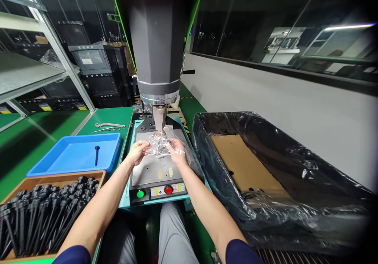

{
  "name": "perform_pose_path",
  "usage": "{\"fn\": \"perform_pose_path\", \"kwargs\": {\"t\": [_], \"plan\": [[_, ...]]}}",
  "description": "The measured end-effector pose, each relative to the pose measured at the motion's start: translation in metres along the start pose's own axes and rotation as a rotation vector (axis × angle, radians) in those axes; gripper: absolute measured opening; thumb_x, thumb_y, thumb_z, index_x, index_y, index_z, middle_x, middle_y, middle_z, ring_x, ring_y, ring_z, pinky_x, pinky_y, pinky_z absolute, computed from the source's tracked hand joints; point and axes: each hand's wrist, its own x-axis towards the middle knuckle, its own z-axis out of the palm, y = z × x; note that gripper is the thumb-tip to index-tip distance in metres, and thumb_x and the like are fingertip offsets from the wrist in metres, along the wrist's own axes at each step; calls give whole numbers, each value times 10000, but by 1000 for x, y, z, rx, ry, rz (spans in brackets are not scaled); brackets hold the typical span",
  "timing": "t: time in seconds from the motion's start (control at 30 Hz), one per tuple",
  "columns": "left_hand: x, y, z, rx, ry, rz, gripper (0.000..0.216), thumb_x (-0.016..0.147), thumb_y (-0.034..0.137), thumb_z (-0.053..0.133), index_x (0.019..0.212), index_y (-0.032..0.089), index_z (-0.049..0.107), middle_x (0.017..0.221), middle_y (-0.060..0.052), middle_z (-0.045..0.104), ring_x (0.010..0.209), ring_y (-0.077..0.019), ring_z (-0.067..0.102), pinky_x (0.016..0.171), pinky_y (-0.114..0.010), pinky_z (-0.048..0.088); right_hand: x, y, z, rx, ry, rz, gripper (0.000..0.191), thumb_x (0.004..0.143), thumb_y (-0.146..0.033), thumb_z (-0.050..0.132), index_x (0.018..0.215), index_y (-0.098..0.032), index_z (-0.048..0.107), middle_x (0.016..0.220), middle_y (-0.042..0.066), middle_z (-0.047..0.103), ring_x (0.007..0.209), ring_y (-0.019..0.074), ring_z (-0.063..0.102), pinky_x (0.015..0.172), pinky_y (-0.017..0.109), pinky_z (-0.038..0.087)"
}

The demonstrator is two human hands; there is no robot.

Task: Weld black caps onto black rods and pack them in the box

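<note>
Between my two hands is a shiny, crinkled piece of clear plastic [159, 148], perhaps a bag; what it may contain is hard to make out. My left hand [138, 152] pinches its left side with closed fingers. On the other side, the fingers of my right hand [177, 152] close on its right edge. Directly above hangs the tapered metal tip [159, 118] of a large grey machine head [155, 47]. Below the plastic lies a flat metal plate [153, 173] on the machine base. A green button [140, 194] and a red button [168, 190] are on its front.
To the left, a blue tray [65, 154] holds one black bolt-like part [97, 155]. Nearer, an orange-brown bin [102, 174] contains many similar parts. Wrenches [109, 126] lie behind the tray. At right stands a large box lined with black plastic [218, 185], cardboard inside.
</note>
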Motion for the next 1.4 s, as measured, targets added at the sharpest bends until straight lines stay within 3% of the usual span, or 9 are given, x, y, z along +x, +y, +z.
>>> {"fn": "perform_pose_path", "kwargs": {"t": [0.17,0.53,0.73,0.97,1.17,1.27,1.4], "plan": [[-3,4,8,-68,-30,39,409,565,314,860,761,147,543,732,-44,676,484,-58,543,372,-140,238,22,-8,15,-307,28,-72,266,796,-334,661,1038,-223,659,970,43,696,896,206,629,870,355,479],[6,15,8,-106,18,46,413,525,299,878,759,147,572,739,-44,676,525,-71,572,384,-134,271,56,-21,34,-660,-42,-33,167,772,-279,692,931,-229,686,921,30,727,902,222,668,820,322,493],[7,17,4,-98,23,45,412,525,297,877,765,151,576,750,-43,679,531,-76,579,393,-140,281,65,-21,23,-601,-156,-107,142,851,-283,589,919,-236,705,945,26,731,914,209,664,844,325,488],[9,18,3,-86,25,42,410,512,297,877,752,154,577,745,-44,679,541,-79,575,406,-150,277,76,-17,19,-599,-212,-141,56,750,-270,675,738,-216,670,837,6,704,836,195,645,805,305,483],[7,17,5,-42,37,52,383,523,325,866,732,160,590,763,-54,683,577,-98,575,443,-179,281,75,-5,30,-551,-137,-54,155,715,-351,694,761,-207,659,801,13,668,779,206,626,749,322,491],[9,14,4,21,71,88,345,523,336,853,691,165,606,838,-80,702,702,-148,619,529,-223,371,72,1,27,-492,-129,-95,141,719,-340,683,767,-208,675,883,32,676,869,220,632,840,351,493],[12,11,4,132,91,250,285,514,292,801,515,187,536,986,-130,720,1128,-314,588,846,-381,457,80,1,5,-461,-47,-125,139,777,-316,620,769,-202,699,1033,77,673,1068,244,603,998,400,437]]}}
